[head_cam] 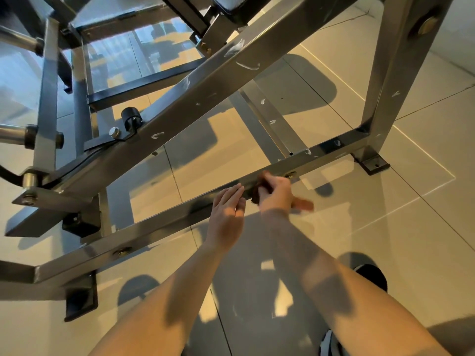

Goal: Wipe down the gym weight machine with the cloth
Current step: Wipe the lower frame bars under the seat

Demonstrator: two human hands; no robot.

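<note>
weight machine (46, 80): grey frame fills the view; pale streaks (246, 65) mark the slanted beam (180, 104) and the upright (395, 68), so I judge most of it unwiped.
low bar (164, 222): the stretch in hand, near the floor; partly done, I judge.
left grip (227, 206): fingers straight, together, resting on the low bar.
right grip (276, 192): curled round the cloth.
cloth (256, 199): dark, bunched, pressed to the low bar just beside my left grip.
</note>
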